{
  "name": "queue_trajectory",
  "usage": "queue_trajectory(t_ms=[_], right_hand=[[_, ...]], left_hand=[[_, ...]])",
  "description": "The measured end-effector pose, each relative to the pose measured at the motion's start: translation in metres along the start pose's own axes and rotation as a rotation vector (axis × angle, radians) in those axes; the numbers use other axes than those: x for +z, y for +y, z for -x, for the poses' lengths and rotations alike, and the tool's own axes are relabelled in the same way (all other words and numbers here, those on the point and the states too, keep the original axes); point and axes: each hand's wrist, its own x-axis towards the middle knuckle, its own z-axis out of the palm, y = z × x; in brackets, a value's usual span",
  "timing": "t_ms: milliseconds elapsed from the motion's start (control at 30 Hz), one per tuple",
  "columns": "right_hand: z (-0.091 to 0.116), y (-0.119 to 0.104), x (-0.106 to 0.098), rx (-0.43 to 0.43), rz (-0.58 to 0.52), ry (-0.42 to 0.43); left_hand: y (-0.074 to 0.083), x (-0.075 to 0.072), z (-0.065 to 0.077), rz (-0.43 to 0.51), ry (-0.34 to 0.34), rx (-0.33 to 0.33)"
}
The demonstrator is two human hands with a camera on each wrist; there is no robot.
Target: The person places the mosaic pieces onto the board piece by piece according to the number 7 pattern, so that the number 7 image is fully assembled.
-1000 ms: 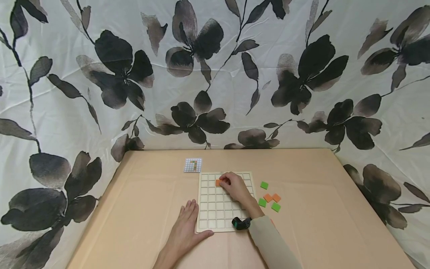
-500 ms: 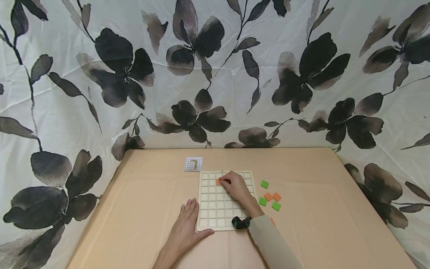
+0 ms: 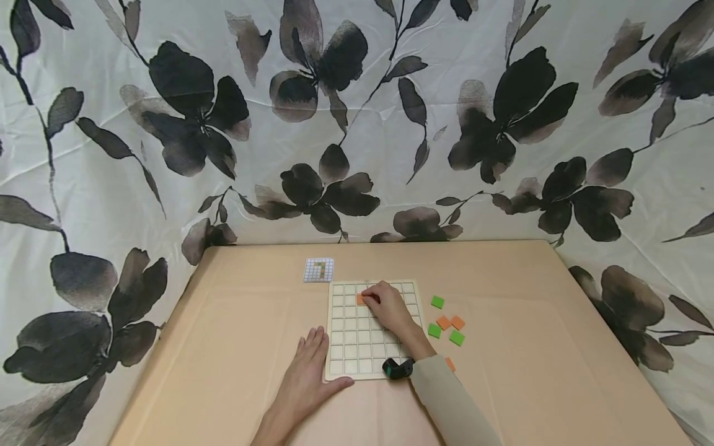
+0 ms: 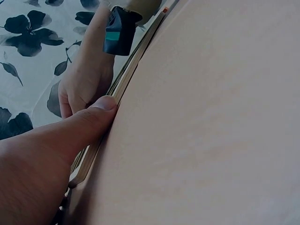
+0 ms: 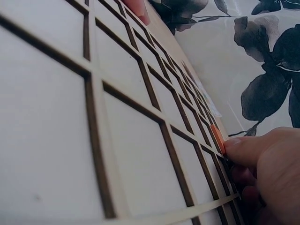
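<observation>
A wooden grid board [image 3: 348,339] with square cells lies on the table. In one of its upper cells is an orange square tile [image 3: 359,300]. My right hand [image 3: 390,311] reaches over the board from the right, its curled fingers and thumb pinching the tile's edge. In the right wrist view the thumb [image 5: 239,145] meets the orange tile [image 5: 217,137] low over the grid. My left hand [image 3: 304,375] lies along the board's left side with fingers straight. Its thumb [image 4: 105,104] rests on the board's near edge in the left wrist view.
Right of the board lie loose green tiles [image 3: 437,301] and orange tiles [image 3: 443,322], one orange tile [image 3: 449,364] partly behind the right sleeve. A small pattern card [image 3: 318,270] lies beyond the board's far left corner. Floral cloth [image 3: 413,155] hangs behind the table.
The head view shifts slightly. Both hands and the orange tile keep their places on the board.
</observation>
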Motion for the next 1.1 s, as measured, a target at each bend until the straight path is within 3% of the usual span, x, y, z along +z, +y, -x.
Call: queue_trajectory(t_ms=[400,1100], right_hand=[[0.005,-0.003,-0.001,0.011,0.019,-0.015],[0.018,-0.009,-0.01,0.019,0.005,-0.009]], left_hand=[[0.0,0.001,0.001,0.008,0.033,0.004],[-0.002,0.0,0.0,0.037,-0.027,-0.024]])
